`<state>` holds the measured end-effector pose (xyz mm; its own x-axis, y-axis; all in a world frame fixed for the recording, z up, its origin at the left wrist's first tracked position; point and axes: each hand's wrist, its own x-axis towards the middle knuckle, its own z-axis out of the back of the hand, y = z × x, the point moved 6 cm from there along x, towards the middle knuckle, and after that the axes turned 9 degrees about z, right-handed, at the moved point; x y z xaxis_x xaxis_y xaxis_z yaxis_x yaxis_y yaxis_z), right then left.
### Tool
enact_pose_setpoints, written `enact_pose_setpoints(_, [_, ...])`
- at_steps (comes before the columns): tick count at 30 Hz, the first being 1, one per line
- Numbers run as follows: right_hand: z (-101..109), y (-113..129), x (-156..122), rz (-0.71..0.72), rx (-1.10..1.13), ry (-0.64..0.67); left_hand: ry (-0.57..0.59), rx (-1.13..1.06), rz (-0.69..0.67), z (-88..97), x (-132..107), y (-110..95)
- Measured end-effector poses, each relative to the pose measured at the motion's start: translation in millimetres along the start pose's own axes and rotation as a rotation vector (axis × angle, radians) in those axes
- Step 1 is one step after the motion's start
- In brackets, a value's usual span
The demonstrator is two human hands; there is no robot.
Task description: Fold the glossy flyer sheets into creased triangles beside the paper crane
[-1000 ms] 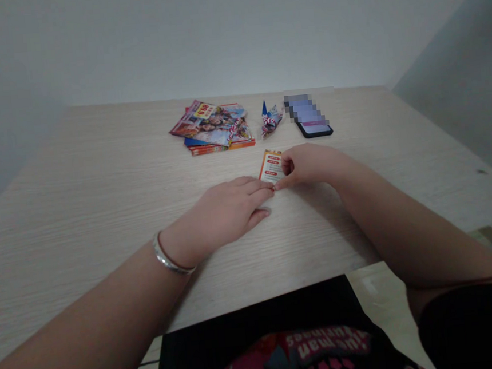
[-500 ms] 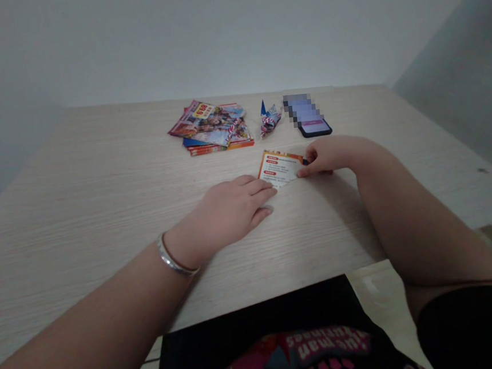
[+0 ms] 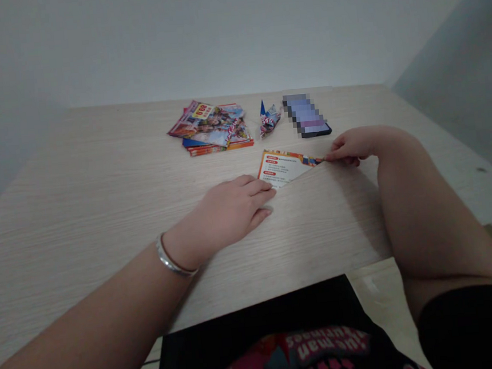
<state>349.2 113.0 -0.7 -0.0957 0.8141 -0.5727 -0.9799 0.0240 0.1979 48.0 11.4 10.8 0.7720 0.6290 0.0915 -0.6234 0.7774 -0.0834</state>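
A printed sheet of paper [image 3: 285, 168], white with orange edging and red labels, lies on the table, its lower right edge running diagonally. My left hand [image 3: 239, 208] lies flat with its fingertips on the sheet's lower left corner; its fingers are extended, and a silver bangle is on the wrist. My right hand [image 3: 352, 147] pinches the pointed right corner of the sheet between thumb and fingers. Part of the paper's lower left is hidden under my left fingers.
A stack of colourful leaflets [image 3: 210, 124] lies at the back of the table [image 3: 100, 197]. Right of it stands a folded paper crane [image 3: 269, 119], then a phone [image 3: 309, 118] with a pixelated screen. A wall rises behind. A black item with pink print [image 3: 257, 315] is at the front edge.
My right hand has slid right along the paper to its pointed corner, uncovering more of the sheet's right side. My left hand stays in place on the sheet.
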Motion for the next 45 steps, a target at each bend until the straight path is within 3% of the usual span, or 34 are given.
enact_pose_setpoints(3, [-0.8, -7.9, 1.7, 0.022, 0.043, 0.001, -0.001, -0.001, -0.003, -0.2, -0.2, 0.3])
enact_pose_setpoints(6, [4.4, -0.8, -2.4, 0.022, 0.053, -0.087, 0.008, -0.004, -0.009, -0.2, 0.1, 0.1])
enact_pose_setpoints(9, [13.0, 18.2, -12.6, -0.047, 0.022, -0.297, 0.025, -0.011, -0.011, -0.7, 0.4, 0.2])
enact_pose_setpoints(11, [10.9, 44.6, -16.1, 0.094, 0.051, -0.374, 0.024, -0.020, -0.013, -0.3, 0.4, 0.2])
enact_pose_setpoints(13, [-1.5, 72.1, -15.5, 0.279, 0.122, -0.303, 0.020, -0.027, -0.018, 0.6, 0.2, -0.2])
enact_pose_setpoints(17, [-19.1, 100.2, -12.6, 0.381, -0.019, -0.213, 0.044, -0.013, -0.018, 2.4, -1.2, -0.9])
enact_pose_setpoints(24, [-19.2, 97.4, -10.1, 0.320, -0.070, -0.192, 0.125, 0.018, -0.033, 9.9, -12.3, 5.1])
enact_pose_setpoints(31, [-20.2, 88.3, -11.3, 0.305, -0.061, -0.205, 0.128, 0.000, -0.034, 18.2, -13.1, 16.4])
enact_pose_setpoints(34, [-20.3, 87.7, -13.5, 0.324, -0.002, -0.237, 0.099, -0.020, 0.062, 23.0, -7.7, 18.6])
enact_pose_setpoints(38, [-13.2, 91.1, -19.1, 0.399, 0.100, -0.409, -0.005, -0.034, 0.265, 27.7, -3.7, 25.1])
enact_pose_setpoints(41, [-11.9, 98.7, -23.2, 0.491, -0.003, -0.498, -0.064, -0.030, 0.354, 25.7, -4.5, 32.1])
enact_pose_setpoints(45, [-20.4, 109.7, -23.7, 0.593, -0.136, -0.465, -0.037, -0.001, 0.388, 19.4, -4.7, 37.6])
